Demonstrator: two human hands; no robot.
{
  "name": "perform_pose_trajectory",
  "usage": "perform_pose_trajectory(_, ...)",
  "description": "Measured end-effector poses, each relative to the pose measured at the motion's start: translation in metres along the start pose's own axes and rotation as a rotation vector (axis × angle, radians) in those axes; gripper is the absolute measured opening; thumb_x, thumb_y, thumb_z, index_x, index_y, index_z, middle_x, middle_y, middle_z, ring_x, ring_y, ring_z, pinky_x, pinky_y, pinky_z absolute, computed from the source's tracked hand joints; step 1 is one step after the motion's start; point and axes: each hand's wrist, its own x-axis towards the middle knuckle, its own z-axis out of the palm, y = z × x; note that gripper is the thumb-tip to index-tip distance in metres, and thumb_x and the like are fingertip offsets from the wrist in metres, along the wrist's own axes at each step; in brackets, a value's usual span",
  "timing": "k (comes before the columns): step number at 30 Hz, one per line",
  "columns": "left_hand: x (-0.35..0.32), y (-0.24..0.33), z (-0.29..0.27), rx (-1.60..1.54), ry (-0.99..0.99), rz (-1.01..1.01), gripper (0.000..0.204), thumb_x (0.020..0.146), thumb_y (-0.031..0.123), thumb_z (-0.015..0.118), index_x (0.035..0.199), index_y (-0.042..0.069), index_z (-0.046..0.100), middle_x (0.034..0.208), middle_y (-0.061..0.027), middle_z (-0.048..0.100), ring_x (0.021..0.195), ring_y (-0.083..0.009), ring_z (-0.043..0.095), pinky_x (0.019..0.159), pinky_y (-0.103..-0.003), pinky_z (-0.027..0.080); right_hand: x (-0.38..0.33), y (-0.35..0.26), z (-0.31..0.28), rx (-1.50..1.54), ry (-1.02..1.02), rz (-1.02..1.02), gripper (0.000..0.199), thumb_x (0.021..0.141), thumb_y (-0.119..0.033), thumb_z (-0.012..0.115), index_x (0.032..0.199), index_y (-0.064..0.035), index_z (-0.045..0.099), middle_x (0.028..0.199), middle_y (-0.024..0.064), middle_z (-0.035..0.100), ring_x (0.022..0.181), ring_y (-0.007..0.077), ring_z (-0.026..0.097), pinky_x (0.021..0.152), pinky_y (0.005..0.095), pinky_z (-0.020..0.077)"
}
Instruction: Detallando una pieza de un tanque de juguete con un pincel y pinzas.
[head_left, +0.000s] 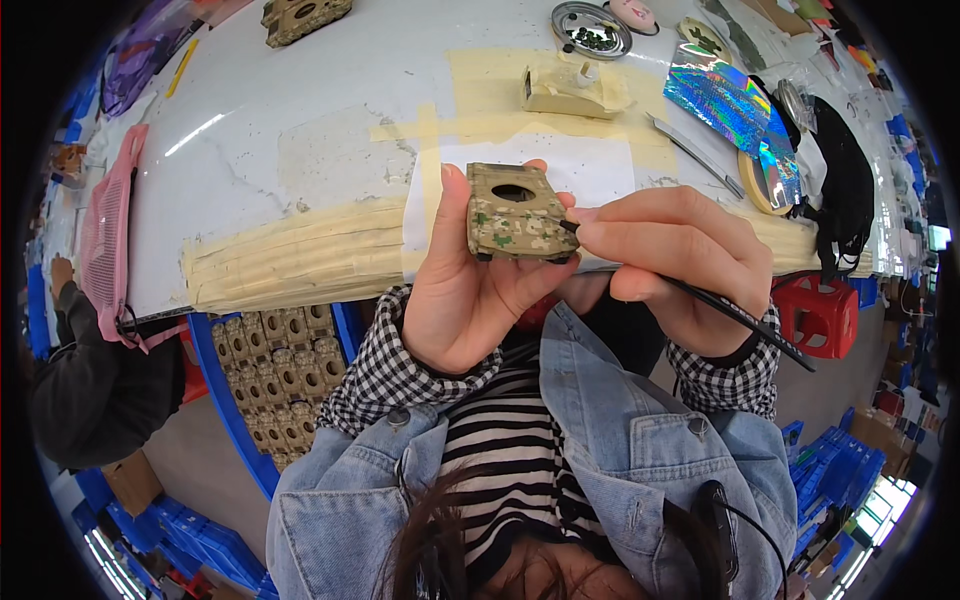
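A camouflage toy tank hull [500, 222] with a round hole in its top is gripped in my left hand [455, 290], the thumb on its left side and fingers behind it. My right hand [690, 250] pinches a slim black tool [740, 318], perhaps tweezers, whose back end sticks out below the palm. The tool's tip meets the hull's near right corner; whether anything small sits at the tip I cannot make out. Beneath both hands lies a white paper sheet [590, 155] on the taped table edge.
A tan moulded fixture [575, 90] stands beyond my hands. Farther right lie a craft knife [695, 155], a tape roll [765, 185] and shiny foil [715, 95]. A round tin [592, 30] holds small dark parts. Below left, a blue crate [232, 400] holds several hulls. A co-worker [105, 370] sits left.
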Motion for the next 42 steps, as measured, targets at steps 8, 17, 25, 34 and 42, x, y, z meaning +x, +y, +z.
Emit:
perform_pose_trajectory(8,0.0001,0.0009,-0.0003,0.010,-0.014,-0.014,0.071,0.093,0.054,0.030,0.137,-0.002,0.021,0.131,-0.0209,0.040,0.121,-0.0296,0.044,0.094,-0.041,0.050,-0.0004,0.0005,-0.0008,0.020,-0.010,0.018,0.026,0.072,-0.015,0.072,0.093,-0.0020,0.065,0.084,0.0109,0.063,0.073,0.0242,0.064,0.060,0.0299,0.0513)
perform_pose_trajectory(17,0.0002,0.0006,-0.0009,-0.012,-0.018,-0.010,0.071,0.093,0.054,0.030,0.138,-0.001,0.021,0.132,-0.0202,0.039,0.121,-0.0296,0.044,0.093,-0.042,0.050,0.0002,0.0002,-0.0012,0.017,-0.016,0.023,0.026,0.072,-0.014,0.072,0.093,-0.0018,0.065,0.085,0.0109,0.063,0.074,0.0243,0.064,0.062,0.0301,0.0514)
perform_pose_trajectory(25,-0.0003,0.0006,-0.0001,0.004,0.021,-0.009,0.071,0.093,0.054,0.030,0.137,-0.002,0.022,0.131,-0.0202,0.040,0.120,-0.0294,0.045,0.091,-0.042,0.052,-0.0005,0.0008,-0.0014,0.022,-0.020,0.039,0.025,0.072,-0.014,0.072,0.093,-0.0022,0.065,0.085,0.0108,0.063,0.075,0.0243,0.064,0.062,0.0303,0.0515)
perform_pose_trajectory(34,0.0008,0.0007,0.0066,0.126,0.113,-0.028,0.064,0.090,0.057,0.033,0.130,0.008,0.036,0.119,-0.0139,0.053,0.108,-0.0240,0.056,0.090,-0.036,0.052,-0.0013,0.0012,-0.0008,0.016,-0.012,0.041,0.025,0.072,-0.014,0.072,0.093,-0.0023,0.065,0.084,0.0108,0.063,0.074,0.0247,0.064,0.062,0.0304,0.0512)
perform_pose_trajectory(42,0.0001,0.0014,-0.0021,-0.021,-0.008,-0.035,0.074,0.092,0.056,0.031,0.139,0.000,0.020,0.127,-0.0217,0.044,0.115,-0.0310,0.049,0.094,-0.039,0.049,-0.0037,0.0076,-0.0017,0.083,0.061,-0.002,0.027,0.079,-0.023,0.066,0.093,0.0004,0.065,0.085,0.0137,0.064,0.073,0.0227,0.063,0.062,0.0291,0.0498)
